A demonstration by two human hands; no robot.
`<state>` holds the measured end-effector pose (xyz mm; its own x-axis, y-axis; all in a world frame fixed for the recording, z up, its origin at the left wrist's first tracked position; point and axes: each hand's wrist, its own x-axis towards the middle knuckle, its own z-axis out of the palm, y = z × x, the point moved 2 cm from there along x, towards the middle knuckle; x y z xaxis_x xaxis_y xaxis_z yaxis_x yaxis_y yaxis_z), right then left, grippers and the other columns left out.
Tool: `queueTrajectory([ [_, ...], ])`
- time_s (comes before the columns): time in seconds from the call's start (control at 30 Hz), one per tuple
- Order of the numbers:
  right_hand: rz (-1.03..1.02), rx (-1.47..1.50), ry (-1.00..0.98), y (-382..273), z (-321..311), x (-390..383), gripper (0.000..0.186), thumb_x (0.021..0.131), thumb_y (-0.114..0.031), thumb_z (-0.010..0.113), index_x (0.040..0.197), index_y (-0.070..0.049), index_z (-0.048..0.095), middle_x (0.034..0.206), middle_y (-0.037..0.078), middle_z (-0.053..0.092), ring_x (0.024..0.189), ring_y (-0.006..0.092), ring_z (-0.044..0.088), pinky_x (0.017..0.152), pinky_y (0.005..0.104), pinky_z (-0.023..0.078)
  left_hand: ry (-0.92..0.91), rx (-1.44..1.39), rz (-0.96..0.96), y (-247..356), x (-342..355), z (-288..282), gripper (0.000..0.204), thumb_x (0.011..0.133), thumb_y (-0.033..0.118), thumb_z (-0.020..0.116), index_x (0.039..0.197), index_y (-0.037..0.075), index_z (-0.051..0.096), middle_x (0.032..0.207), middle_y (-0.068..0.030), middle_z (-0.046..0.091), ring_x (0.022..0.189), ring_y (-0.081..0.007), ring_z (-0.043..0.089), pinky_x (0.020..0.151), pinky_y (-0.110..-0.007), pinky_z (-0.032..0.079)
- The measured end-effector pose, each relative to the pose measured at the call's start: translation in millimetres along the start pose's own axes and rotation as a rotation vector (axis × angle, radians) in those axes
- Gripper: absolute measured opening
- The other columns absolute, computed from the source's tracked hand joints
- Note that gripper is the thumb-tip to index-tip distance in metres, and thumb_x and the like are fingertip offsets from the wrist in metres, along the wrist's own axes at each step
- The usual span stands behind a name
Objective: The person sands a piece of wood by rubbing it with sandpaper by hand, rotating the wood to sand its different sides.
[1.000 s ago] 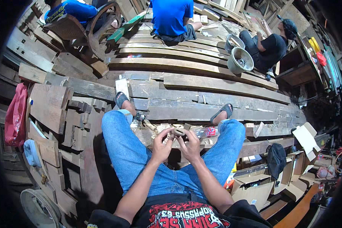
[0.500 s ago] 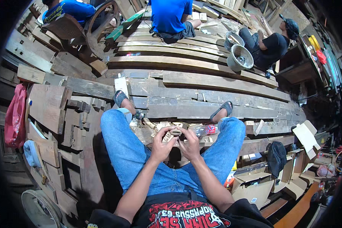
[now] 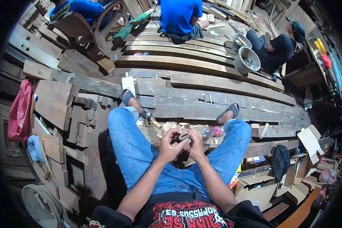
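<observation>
Holding a small dark ring (image 3: 184,136) between both hands at lap height, just above the knees: left hand (image 3: 170,144) curls round it from the left, right hand (image 3: 195,144) closes on it from the right, fingertips of both pinching the rim, opening facing up. Versus the earlier frames almost nothing shifts: hands sit in the same spot, the ring looks turned slightly in the fingers, feet and legs unchanged, so the work reads as fine in-hand handling, not a move or a placement. Room: open air between the jeans-clad knees, clutter right below the hands, with wood scraps (image 3: 167,127) and a plastic bottle (image 3: 211,132) on the floor. Ahead, long planks (image 3: 201,85) run across, sandalled feet resting on them. Left is tight, stacked wood blocks (image 3: 57,100) close to the left thigh; right has cardboard boxes (image 3: 262,182) near the right knee. Three other people sit well apart beyond the planks, two grey buckets (image 3: 247,60) by them.
</observation>
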<state>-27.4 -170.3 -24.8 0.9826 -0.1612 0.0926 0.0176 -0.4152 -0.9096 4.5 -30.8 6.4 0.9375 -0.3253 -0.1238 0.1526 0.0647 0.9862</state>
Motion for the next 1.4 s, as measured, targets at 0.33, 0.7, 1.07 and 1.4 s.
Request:
queueTrajectory([
  [0.33,-0.081,-0.238,0.012,5,6,-3,0.041,0.064,-0.007,0.068,0.104,-0.011,0.062,0.102,0.010,0.061,0.099,0.0325,0.057,0.086,0.0439,0.040,-0.105,0.179,0.125,9,-7,6,0.036,0.079,0.000,0.074,0.115,-0.002,0.068,0.108,-0.0116,0.071,0.097,-0.0134,0.066,0.086,-0.028,0.054],
  [0.7,-0.082,-0.161,-0.025,-2,8,0,0.023,0.068,-0.006,0.066,0.087,-0.007,0.052,0.090,0.011,0.054,0.092,0.0335,0.055,0.077,0.0441,0.039,0.326,-0.276,-0.224,-23,8,-27,0.034,0.101,0.029,0.053,0.084,0.002,0.063,0.096,-0.0104,0.069,0.082,-0.0132,0.062,0.075,-0.029,0.051],
  [1.07,-0.095,0.086,-0.138,-15,11,0,0.018,0.072,0.001,0.061,0.085,-0.003,0.050,0.082,0.014,0.049,0.080,0.0360,0.053,0.070,0.0415,0.043,0.333,-0.322,-0.423,-32,6,-17,0.027,0.099,0.027,0.054,0.116,0.006,0.054,0.097,-0.0059,0.061,0.089,-0.0141,0.059,0.079,-0.029,0.047],
  [1.4,-0.228,0.033,-0.150,-20,13,1,0.029,0.066,0.002,0.065,0.092,-0.002,0.052,0.098,0.017,0.054,0.096,0.0397,0.055,0.081,0.0438,0.045,0.043,-0.243,-0.349,-30,4,-12,0.026,0.098,0.025,0.061,0.111,0.004,0.067,0.085,0.0053,0.058,0.075,-0.0017,0.048,0.063,-0.021,0.040],
])
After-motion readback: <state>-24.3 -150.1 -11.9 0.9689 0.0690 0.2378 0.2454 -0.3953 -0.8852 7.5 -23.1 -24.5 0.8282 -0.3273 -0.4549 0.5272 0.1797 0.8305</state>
